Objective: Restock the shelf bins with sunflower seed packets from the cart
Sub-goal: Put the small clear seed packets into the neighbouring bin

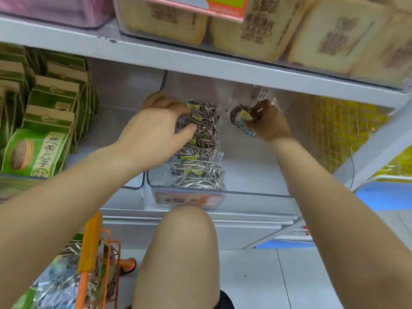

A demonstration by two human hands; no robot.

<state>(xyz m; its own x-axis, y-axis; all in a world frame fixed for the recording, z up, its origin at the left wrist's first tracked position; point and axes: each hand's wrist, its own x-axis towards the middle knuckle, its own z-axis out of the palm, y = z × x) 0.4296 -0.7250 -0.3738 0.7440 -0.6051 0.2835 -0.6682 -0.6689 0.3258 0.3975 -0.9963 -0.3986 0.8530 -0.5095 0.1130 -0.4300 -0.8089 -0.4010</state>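
A clear shelf bin on the middle shelf holds a row of several sunflower seed packets, stacked front to back along its left side. My left hand rests on the rear packets of that row, fingers curled over their tops and thumb against one. My right hand grips a single seed packet deep in the bin, to the right of the row. The orange cart at lower left carries more seed packets.
Green seed bags fill the bin to the left. Tan boxes sit in clear bins on the shelf above. A yellow wire basket stands right of the bin. My bare knee is just below the shelf edge with its price label.
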